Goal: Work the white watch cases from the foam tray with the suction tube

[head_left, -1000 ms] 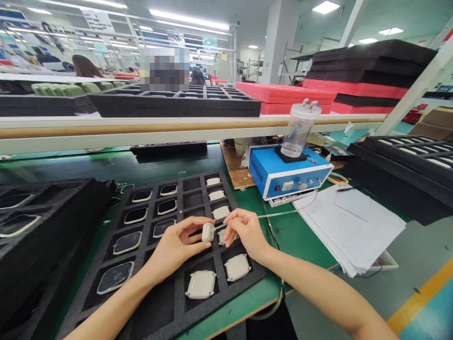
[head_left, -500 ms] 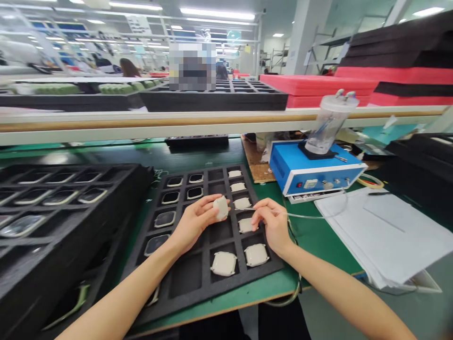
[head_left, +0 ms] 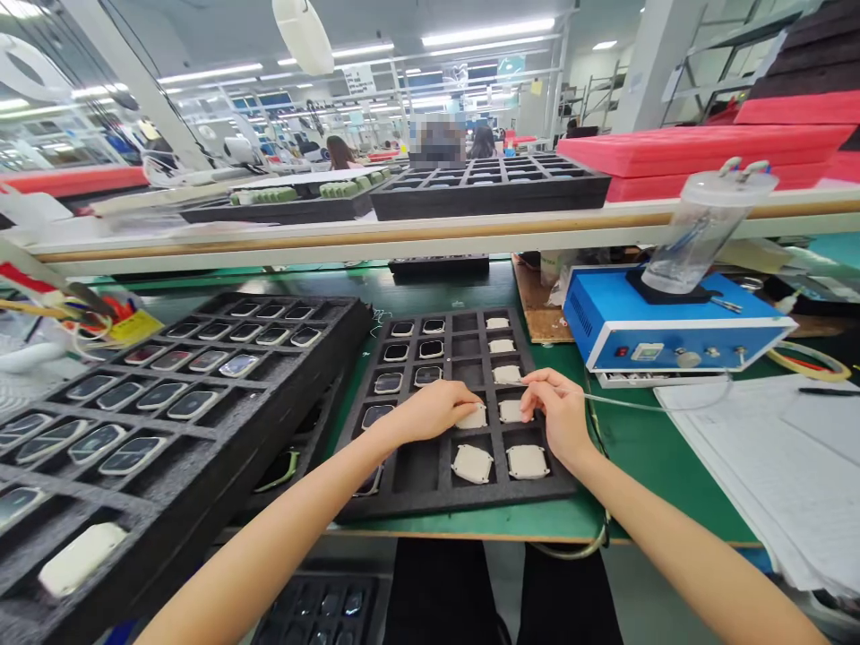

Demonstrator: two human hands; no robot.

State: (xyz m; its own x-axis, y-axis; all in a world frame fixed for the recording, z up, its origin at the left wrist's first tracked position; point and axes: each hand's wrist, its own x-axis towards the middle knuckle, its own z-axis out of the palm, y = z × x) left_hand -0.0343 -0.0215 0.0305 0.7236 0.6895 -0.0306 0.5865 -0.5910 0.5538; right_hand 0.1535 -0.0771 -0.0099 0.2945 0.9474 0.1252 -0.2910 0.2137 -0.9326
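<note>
White part (head_left: 472,417) flat in tray cell, L hand (head_left: 430,409) pinching it; R hand (head_left: 561,417) pinching tube (head_left: 645,408).

Under my fingers (head_left: 449,395) the tray (head_left: 430,488) is matt black foam, coarse and dull, and the small white casing (head_left: 472,417) I press into it looks like smooth matt plastic. The dark-faced pieces (head_left: 376,415) beside it shine glossy as glass, and the worktop (head_left: 624,443) is a smooth green mat. The blue box (head_left: 645,327) is painted metal, the tube (head_left: 645,408) clear soft plastic, and the sheets (head_left: 772,457) matt paper.
</note>
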